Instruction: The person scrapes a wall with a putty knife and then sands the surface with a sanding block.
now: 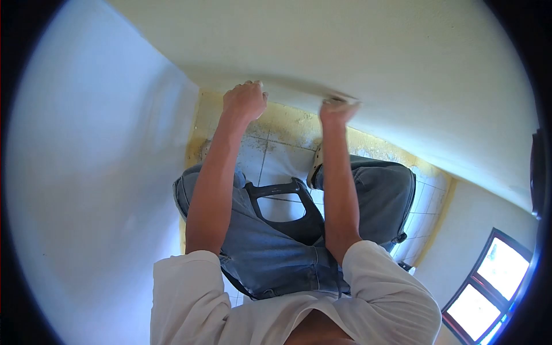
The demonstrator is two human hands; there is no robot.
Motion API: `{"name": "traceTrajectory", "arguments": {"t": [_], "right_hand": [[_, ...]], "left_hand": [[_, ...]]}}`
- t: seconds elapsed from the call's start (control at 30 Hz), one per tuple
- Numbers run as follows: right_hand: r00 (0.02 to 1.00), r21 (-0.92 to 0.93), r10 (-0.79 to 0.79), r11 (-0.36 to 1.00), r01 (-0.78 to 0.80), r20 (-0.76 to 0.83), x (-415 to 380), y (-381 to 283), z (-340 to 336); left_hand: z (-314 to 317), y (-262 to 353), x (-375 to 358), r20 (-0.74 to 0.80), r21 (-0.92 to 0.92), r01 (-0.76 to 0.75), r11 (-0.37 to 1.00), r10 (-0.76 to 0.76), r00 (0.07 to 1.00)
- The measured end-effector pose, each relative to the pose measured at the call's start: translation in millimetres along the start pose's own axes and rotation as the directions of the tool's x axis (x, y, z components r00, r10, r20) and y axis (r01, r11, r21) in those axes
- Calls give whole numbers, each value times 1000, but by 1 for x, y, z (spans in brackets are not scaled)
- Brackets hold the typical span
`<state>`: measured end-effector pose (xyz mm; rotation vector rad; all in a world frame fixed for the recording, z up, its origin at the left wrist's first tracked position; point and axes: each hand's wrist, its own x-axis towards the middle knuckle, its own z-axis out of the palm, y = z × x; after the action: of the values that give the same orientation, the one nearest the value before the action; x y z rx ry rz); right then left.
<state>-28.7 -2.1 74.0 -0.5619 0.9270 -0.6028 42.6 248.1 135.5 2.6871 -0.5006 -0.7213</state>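
Observation:
My left hand (246,100) is closed in a fist close to the cream wall (368,46), near the corner. Its palm side is hidden, so I cannot make out what is in it, if anything. Farther right, my right hand (338,110) is closed against the same wall and smeared by motion. A thin, flat edge (344,98) shows along its fingers; its kind is too blurred to tell. Both arms reach forward over my bent knees.
A bluish-white wall (98,172) meets the cream wall at the left. Yellow, stained paint (287,119) runs along the wall's base above white floor tiles (279,161). Between my legs is a dark plastic frame (276,188). A window (489,282) is at lower right.

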Motion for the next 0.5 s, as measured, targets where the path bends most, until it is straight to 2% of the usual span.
{"name": "traceTrajectory", "arguments": {"t": [0.03, 0.07, 0.1, 0.13, 0.23, 0.27, 0.43, 0.5], "right_hand": [[995, -5, 2, 1000, -1, 102, -15, 18, 17], [960, -33, 88, 996, -82, 266, -7, 41, 10], [921, 130, 247, 946, -296, 302, -8, 58, 12], [855, 279, 399, 825, -492, 330, -10, 76, 14], [841, 443, 439, 715, -540, 317, -22, 60, 22], [834, 473, 450, 687, -551, 318, -30, 41, 24], [912, 529, 331, 743, -410, 242, -16, -52, -23], [973, 564, 214, 794, -225, 88, -28, -90, -25]], "left_hand": [[-3, -3, 1, -7, 18, 13, 1000, -13, 1000], [-4, -6, 2, -11, 33, 24, 999, -24, 1000], [-4, -9, 2, -23, 45, 39, 998, -38, 999], [-6, -12, 3, -33, 57, 49, 997, -47, 998], [-4, -12, 5, -40, 60, 45, 997, -42, 998], [-3, -13, 5, -39, 60, 41, 997, -39, 999], [-2, -9, 5, -18, 40, 23, 999, -22, 1000], [-2, -5, 6, -14, 41, -1, 999, 1, 1000]]}}
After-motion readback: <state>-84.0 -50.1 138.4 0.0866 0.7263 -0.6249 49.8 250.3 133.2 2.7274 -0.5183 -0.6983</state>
